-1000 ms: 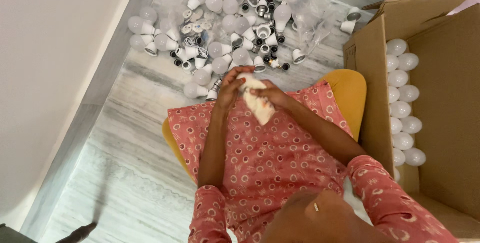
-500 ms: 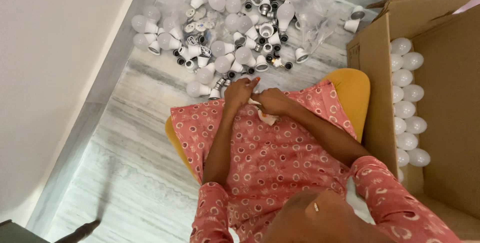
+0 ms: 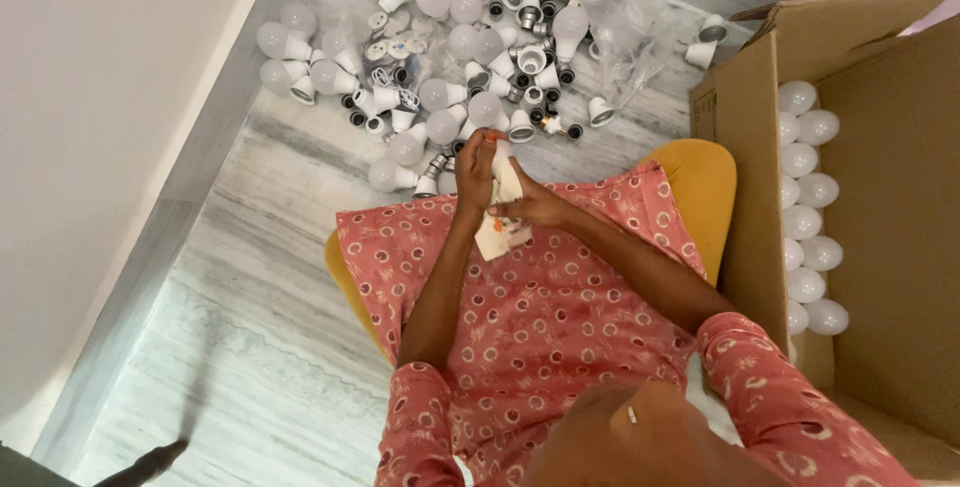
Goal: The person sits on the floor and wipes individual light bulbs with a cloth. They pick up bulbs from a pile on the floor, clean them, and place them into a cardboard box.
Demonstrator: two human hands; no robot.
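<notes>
While both hands meet over the lap, we see the left hand (image 3: 474, 169) curled shut around the upper end of a white cloth (image 3: 503, 209), and the right hand (image 3: 530, 207) pinching the same cloth from the other side, fingers closed on it. The cloth is a crumpled rag with small reddish marks near its lower corner, which hangs loose below the hands over the pink patterned dress (image 3: 540, 297). We cannot tell whether anything is wrapped inside it.

Just beyond the hands, on the grey marble floor (image 3: 270, 277), lies a scattered heap of bulb parts (image 3: 470, 47): white domes, white housings, dark metal bases and a crumpled clear plastic bag (image 3: 625, 22). The nearest pieces lie just past the left hand's knuckles. To the right, an open cardboard box (image 3: 745, 177) stands against the yellow-clad knee (image 3: 695, 182); its near wall partly hides rows of white bulbs (image 3: 805, 207) packed inside.
</notes>
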